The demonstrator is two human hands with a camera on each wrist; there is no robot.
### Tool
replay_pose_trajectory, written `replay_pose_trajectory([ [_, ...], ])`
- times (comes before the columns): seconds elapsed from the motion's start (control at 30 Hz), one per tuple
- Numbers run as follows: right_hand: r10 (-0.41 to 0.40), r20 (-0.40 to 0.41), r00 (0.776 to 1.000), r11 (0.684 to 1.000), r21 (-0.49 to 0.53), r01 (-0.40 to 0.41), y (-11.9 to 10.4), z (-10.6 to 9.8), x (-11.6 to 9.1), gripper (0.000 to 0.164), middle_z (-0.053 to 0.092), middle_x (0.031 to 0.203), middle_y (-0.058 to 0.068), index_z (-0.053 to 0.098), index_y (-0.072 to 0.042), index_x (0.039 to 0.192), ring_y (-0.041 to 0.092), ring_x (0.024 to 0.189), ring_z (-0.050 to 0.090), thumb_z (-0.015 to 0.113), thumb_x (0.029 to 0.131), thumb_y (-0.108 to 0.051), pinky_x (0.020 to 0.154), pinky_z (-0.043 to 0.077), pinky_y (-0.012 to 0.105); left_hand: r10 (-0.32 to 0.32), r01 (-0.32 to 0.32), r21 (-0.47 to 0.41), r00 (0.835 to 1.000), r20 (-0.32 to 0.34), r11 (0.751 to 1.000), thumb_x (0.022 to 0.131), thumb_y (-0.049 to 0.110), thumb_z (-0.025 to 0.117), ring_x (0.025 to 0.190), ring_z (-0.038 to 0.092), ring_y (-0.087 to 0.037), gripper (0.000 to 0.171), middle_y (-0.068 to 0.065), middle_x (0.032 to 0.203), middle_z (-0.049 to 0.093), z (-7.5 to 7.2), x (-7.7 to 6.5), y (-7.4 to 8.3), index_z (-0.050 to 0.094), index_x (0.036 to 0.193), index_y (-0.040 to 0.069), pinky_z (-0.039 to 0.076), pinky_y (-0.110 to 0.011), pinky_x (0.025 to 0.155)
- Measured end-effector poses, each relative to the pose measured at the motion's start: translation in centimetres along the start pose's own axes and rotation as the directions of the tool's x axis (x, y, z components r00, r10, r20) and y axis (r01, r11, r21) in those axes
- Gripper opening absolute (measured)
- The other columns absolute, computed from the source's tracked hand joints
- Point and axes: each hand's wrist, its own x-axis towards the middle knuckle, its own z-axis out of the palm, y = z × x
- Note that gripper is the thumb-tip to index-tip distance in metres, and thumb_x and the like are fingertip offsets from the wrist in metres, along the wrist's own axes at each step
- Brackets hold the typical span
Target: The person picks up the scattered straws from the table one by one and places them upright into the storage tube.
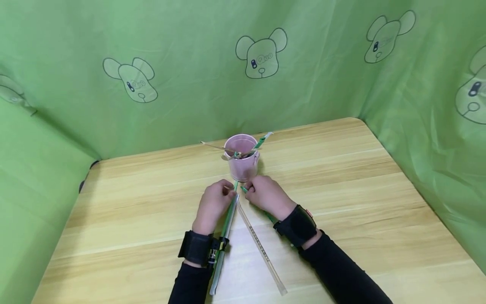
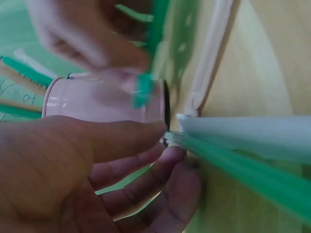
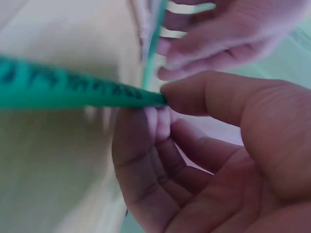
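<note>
My right hand (image 1: 265, 195) pinches the end of a slim green stick (image 3: 73, 87) with dark printing, which runs back under the wrist. Just to its left, my left hand (image 1: 214, 202) has thumb and fingertips round the tip of another green stick (image 2: 243, 167). A pale strip (image 2: 243, 131) lies alongside that one. Between the forearms a beige stick (image 1: 260, 249) with printed characters lies on the table. Both hands are close in front of a pink bucket (image 1: 243, 169), which holds several thin sticks, one in a green wrapper (image 1: 262, 141).
The wooden table (image 1: 144, 202) carries the bucket near its back edge. Green cloth (image 1: 197, 84) with printed bear heads hangs behind and at both sides. Black bands with cameras sit on both wrists.
</note>
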Motion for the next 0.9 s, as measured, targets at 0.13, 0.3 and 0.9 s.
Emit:
replay_pose_trajectory([
  [0.13, -0.034, -0.031, 0.999, 0.997, 0.062, 0.036, -0.4, -1.5, -0.1, 0.008, 0.061, 0.084, 0.001, 0.074, -0.003, 0.096, 0.017, 0.074, 0.054, 0.066, 0.096, -0.005, 0.068, 0.045, 0.03, 0.032, -0.032, 0.019, 0.999, -0.017, 0.999, 0.092, 0.001, 0.079, 0.074, 0.063, -0.023, 0.022, -0.01, 0.086, 0.07, 0.4, -0.1, 0.0, 0.074, 0.112, -0.005, 0.054, -0.037, 0.067],
  [0.3, -0.068, -0.084, 0.994, 0.983, 0.167, 0.081, -0.9, -3.5, -0.6, 0.022, 0.068, 0.1, 0.007, 0.075, 0.0, 0.119, 0.018, 0.083, 0.06, 0.065, 0.1, -0.006, 0.074, 0.053, 0.034, 0.037, -0.037, 0.022, 0.999, -0.006, 0.999, 0.091, 0.0, 0.08, 0.072, 0.061, -0.022, 0.023, -0.009, 0.085, 0.068, 0.5, -0.2, 0.3, 0.072, 0.112, -0.006, 0.053, -0.036, 0.066],
  [0.9, -0.143, -0.321, 0.936, 0.938, 0.258, 0.231, -2.4, -5.8, -1.8, 0.024, 0.068, 0.112, 0.004, 0.076, -0.003, 0.124, 0.017, 0.099, 0.065, 0.064, 0.104, -0.009, 0.084, 0.06, 0.032, -0.08, 0.071, 0.087, 0.992, 0.103, 0.994, 0.095, -0.001, 0.07, 0.08, 0.064, -0.023, 0.018, -0.012, 0.102, 0.072, -0.8, -0.8, 0.6, 0.074, 0.112, -0.004, 0.055, -0.038, 0.072],
])
